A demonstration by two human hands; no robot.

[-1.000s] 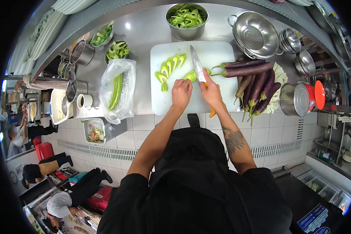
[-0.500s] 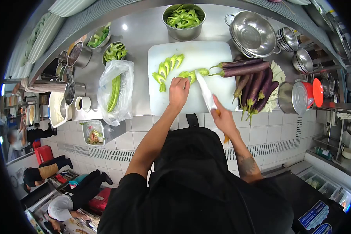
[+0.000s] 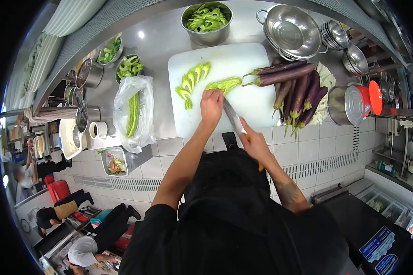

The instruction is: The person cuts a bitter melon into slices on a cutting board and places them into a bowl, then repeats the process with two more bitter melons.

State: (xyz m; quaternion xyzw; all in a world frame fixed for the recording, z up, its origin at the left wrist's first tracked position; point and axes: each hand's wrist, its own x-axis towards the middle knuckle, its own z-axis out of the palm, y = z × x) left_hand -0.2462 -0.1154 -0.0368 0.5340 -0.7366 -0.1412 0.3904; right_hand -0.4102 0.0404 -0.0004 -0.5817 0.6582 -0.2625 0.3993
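On the white cutting board [image 3: 257, 107] lies a piece of green bitter melon [image 3: 226, 85]. My left hand [image 3: 211, 109] has its fingers bunched on the melon's near left end. In my right hand [image 3: 256, 145] is a kitchen knife [image 3: 234, 117] with an orange handle, its blade slanting up and left to beside my left fingertips. The blade's tip is hidden near those fingers. Curved bitter melon slices [image 3: 186, 83] are spread over the board's left part. Several purple eggplants [image 3: 284, 74] are piled at the right, some overlapping the board.
Beyond the board stands a steel pot [image 3: 211, 37] of cut greens, with a steel colander [image 3: 293, 32] to its right. A plastic bag [image 3: 144, 103] holding a whole bitter melon lies on the left. Below it is a scrap bin [image 3: 116, 161]. Other people are at the lower left.
The knife has swung left and toward me, from across the melon to beside my left fingertips. My left hand stays on the melon. The whole view has shifted slightly.
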